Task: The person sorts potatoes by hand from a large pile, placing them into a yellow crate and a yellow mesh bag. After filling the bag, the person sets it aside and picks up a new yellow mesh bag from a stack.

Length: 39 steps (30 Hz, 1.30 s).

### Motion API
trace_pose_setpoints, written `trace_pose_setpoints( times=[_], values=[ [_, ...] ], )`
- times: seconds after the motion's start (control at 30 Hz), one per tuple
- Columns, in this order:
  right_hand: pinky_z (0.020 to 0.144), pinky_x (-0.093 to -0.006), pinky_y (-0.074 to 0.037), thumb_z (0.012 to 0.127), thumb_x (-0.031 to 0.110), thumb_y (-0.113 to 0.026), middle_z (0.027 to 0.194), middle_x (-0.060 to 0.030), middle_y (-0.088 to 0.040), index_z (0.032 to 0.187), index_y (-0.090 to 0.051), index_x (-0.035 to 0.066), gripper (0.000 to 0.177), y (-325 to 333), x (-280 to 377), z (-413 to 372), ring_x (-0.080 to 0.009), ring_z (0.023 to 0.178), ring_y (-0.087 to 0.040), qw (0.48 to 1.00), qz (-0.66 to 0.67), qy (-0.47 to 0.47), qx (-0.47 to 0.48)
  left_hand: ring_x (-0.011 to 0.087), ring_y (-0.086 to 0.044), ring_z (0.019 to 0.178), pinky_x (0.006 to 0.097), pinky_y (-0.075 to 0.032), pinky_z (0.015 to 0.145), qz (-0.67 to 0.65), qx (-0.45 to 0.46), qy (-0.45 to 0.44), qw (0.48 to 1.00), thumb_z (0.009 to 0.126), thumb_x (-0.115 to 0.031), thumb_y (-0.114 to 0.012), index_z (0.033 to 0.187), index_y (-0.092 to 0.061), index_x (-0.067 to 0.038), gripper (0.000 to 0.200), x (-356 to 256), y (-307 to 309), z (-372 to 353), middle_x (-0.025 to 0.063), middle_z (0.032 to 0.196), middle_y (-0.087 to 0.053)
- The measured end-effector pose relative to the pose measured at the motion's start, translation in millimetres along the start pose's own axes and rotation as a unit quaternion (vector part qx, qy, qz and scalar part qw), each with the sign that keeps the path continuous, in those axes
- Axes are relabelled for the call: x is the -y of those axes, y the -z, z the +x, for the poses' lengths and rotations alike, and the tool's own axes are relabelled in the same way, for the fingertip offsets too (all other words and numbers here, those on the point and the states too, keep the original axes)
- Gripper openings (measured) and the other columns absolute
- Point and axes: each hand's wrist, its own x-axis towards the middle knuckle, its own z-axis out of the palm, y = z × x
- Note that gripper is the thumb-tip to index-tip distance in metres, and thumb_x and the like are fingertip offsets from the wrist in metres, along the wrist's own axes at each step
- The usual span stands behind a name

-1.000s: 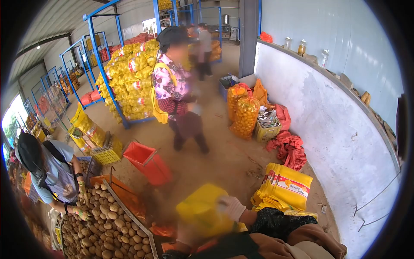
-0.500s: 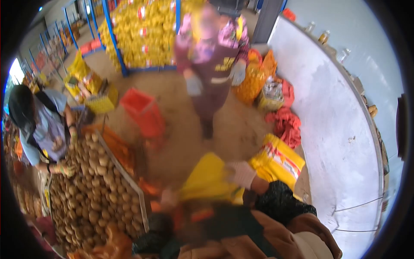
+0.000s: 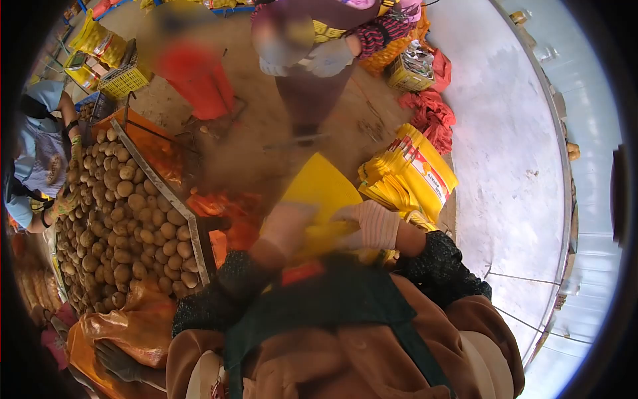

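Note:
A yellow bag is held in front of my chest, its top coming to a point. My right hand, in a pale striped glove, is closed on the bag's right side. My left hand, gloved and blurred by motion, grips the left side. Both hands partly hide the lower part of the bag. Just beyond my right hand lies a stack of folded yellow potato bags with red and white print.
Potatoes fill a metal-edged table at left, where a co-worker's gloved hand rests. Another gloved hand lies on an orange bag. Opposite, a person in a dark apron stands near a red bin.
My view has tilted down. My left hand has come up to the yellow bag, which now stands more upright between both hands. The person opposite has brought their hands together.

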Motion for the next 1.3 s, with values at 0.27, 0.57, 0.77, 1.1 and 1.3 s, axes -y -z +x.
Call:
trace_pose_setpoints(
  times=[0.27, 0.57, 0.77, 1.1, 1.3],
  values=[
    [0.088, -0.0457, -0.049, 0.077, 0.013, -0.063, 0.113, -0.0137, -0.061, 0.109, -0.067, 0.011, 0.032, -34, -54, -2, -0.0355, 0.102, -0.059, 0.918, -0.313, -0.173, -0.171, 0.0365, -0.063, 0.089, 0.045, -0.052, 0.079, 0.045, -0.101, 0.121, 0.986, 0.082, -0.013, -0.06, 0.132, -0.05, -0.007, 0.051, 5, 1, -10, 0.0187, 0.098, -0.063],
    [0.101, -0.0474, -0.043, 0.079, 0.015, -0.066, 0.125, -0.0144, -0.057, 0.121, -0.061, 0.01, 0.043, -46, -82, 16, -0.0371, 0.121, -0.05, 0.922, -0.185, -0.325, -0.099, 0.0347, -0.06, 0.113, 0.0455, -0.048, 0.095, -0.015, -0.125, 0.248, 0.96, 0.085, -0.016, -0.055, 0.134, -0.057, -0.009, 0.049, 66, -29, -15, 0.0162, 0.124, -0.064],
    [0.106, -0.0456, -0.04, 0.079, 0.021, -0.068, 0.132, -0.0207, -0.055, 0.127, -0.058, 0.008, 0.051, -51, -31, 42, -0.0408, 0.126, -0.049, 0.942, -0.169, -0.175, -0.229, 0.0334, -0.059, 0.116, 0.0438, -0.048, 0.096, 0.003, -0.104, 0.263, 0.959, 0.088, -0.018, -0.057, 0.133, -0.055, -0.008, 0.047, 57, -24, 3, 0.0156, 0.126, -0.062],
    [0.084, -0.0412, -0.052, 0.087, 0.015, -0.058, 0.107, -0.0101, -0.064, 0.109, -0.067, 0.011, 0.024, -41, -85, 91, -0.0311, 0.104, -0.061, 0.923, -0.322, -0.154, -0.141, 0.0323, -0.063, 0.105, 0.0437, -0.052, 0.086, 0.177, -0.109, 0.213, 0.955, 0.089, -0.016, -0.054, 0.126, -0.058, -0.01, 0.038, 67, -15, 5, 0.0132, 0.111, -0.065],
    [0.088, -0.0396, -0.052, 0.082, 0.011, -0.059, 0.1, -0.0125, -0.064, 0.095, -0.068, 0.01, 0.016, -63, -168, 117, -0.0328, 0.1, -0.061, 0.933, -0.311, -0.106, -0.148, 0.0294, -0.066, 0.099, 0.0415, -0.052, 0.082, 0.19, -0.051, 0.301, 0.933, 0.089, -0.017, -0.057, 0.107, -0.061, -0.012, 0.019, 105, -38, 33, 0.0105, 0.104, -0.067]
  ],
)
